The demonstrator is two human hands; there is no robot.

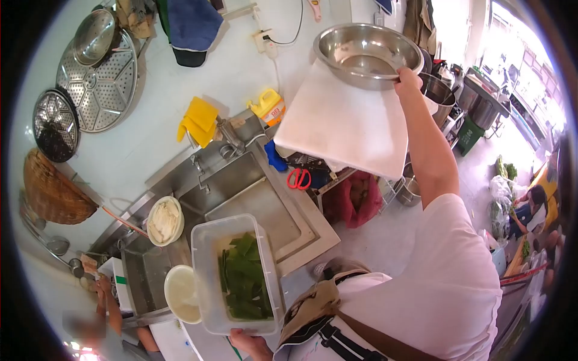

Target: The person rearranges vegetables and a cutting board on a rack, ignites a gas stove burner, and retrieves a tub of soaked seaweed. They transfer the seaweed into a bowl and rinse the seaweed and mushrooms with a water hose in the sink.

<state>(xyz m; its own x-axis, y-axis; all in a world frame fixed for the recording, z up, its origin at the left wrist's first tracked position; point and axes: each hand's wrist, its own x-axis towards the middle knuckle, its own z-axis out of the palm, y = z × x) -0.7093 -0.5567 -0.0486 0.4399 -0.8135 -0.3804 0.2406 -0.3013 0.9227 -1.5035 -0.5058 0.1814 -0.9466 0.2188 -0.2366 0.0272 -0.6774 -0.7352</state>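
My right hand (409,82) is closed on the rim of a wide stainless steel bowl (368,54), which is over the far end of a white board or tabletop (343,120). Down at the bottom, my left hand (250,344) is closed on the near edge of a clear plastic tub (208,277). Flat dark green leafy pieces (245,280) lie in the tub in some liquid. Beside the tub stands a white bucket (182,293) with pale liquid. A round container of whitish pieces (165,221) sits at the sink edge.
A steel sink (256,201) lies beyond the tub. Red scissors (299,178), a yellow jug (268,107) and a yellow cloth (198,122) are around it. A red bag (355,201) hangs under the board. Another person's arms (108,304) are at lower left; a seated person (530,210) is at right.
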